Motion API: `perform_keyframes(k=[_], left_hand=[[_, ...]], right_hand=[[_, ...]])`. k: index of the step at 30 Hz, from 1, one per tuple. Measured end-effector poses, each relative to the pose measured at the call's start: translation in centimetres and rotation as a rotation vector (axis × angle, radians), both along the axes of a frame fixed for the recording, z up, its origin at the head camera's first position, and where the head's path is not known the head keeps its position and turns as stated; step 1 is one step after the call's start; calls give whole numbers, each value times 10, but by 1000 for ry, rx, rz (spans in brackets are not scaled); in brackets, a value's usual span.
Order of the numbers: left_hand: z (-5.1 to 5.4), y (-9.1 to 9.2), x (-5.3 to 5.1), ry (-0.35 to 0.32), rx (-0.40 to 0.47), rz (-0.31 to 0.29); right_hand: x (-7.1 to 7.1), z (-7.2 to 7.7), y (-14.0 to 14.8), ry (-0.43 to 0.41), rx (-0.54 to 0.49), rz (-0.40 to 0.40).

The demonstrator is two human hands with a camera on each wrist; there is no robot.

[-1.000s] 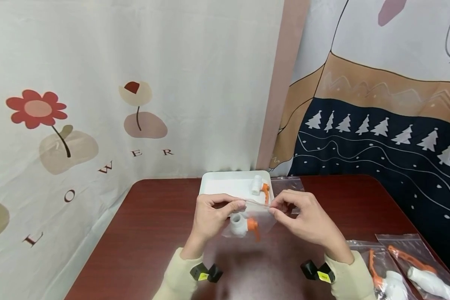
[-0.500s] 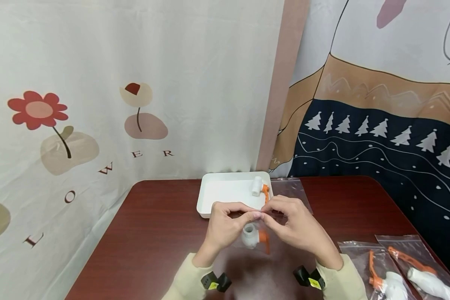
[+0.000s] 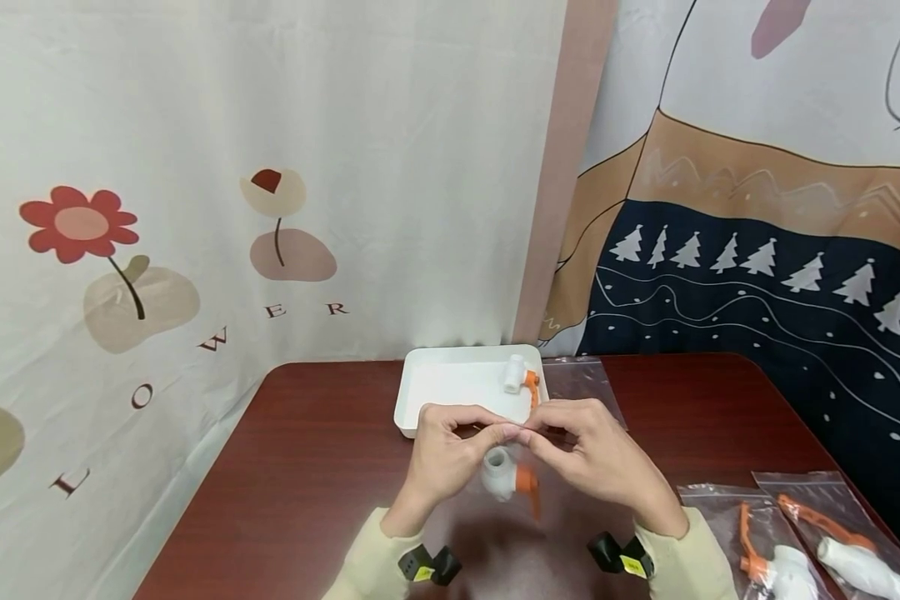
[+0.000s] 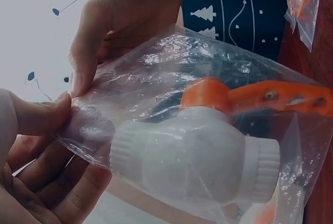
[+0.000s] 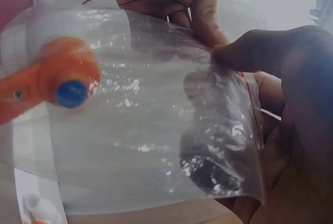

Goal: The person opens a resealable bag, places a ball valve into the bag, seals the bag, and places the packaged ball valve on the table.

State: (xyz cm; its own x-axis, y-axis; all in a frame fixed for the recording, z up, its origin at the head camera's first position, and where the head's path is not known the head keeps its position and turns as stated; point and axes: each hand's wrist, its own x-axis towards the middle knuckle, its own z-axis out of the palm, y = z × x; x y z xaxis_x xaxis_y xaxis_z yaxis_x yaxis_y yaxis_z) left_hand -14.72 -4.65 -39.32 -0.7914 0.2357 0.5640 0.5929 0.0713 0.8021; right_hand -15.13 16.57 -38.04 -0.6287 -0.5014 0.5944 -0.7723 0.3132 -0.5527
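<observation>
A white plastic ball valve (image 3: 499, 475) with an orange lever hangs inside a clear zip bag (image 5: 130, 146) below my two hands. My left hand (image 3: 450, 450) pinches the bag's top edge between thumb and fingers. Right beside it, thumb tips meeting, my right hand (image 3: 596, 458) pinches the same edge. A red line runs along the bag's mouth in the right wrist view, partly covered by fingers. Close up in the left wrist view, the valve body (image 4: 192, 156) shows ribbed ends, with the orange lever (image 4: 281, 96) lying along it.
Behind my hands stands a white tray (image 3: 450, 379) with another orange-handled valve (image 3: 514, 375) in it. A flat clear bag (image 3: 581, 383) lies to the tray's right. Two bagged valves, one nearer (image 3: 787, 571) and one farther right (image 3: 862, 567), lie at the table's right edge.
My hands were apart along the bag's edge a second ago; the left has moved right and they now meet. The bagged valve has shifted right and slightly nearer. Little differs over the last half second.
</observation>
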Motion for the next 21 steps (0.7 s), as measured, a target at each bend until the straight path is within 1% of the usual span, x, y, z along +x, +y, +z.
perform_keyframes(k=[4,10,12,17,19,21], left_hand=[[0,-1,-1,10,0,-7],[0,-2,-1,17,-10,15],[2,-3,-1,6,-15,40],[7,-9,-2,-47,-12,107],[8,-10,-2,-68,1,114],[8,-11,-2,-73,8,114]], right_hand=[[0,0,1,-3,9,3],[0,-1,2,11,23,4],[0,0,2,13,26,0],[-1,1,5,18,25,-8],[-1,1,7,13,24,-6],[-2,0,8,10,24,-3]])
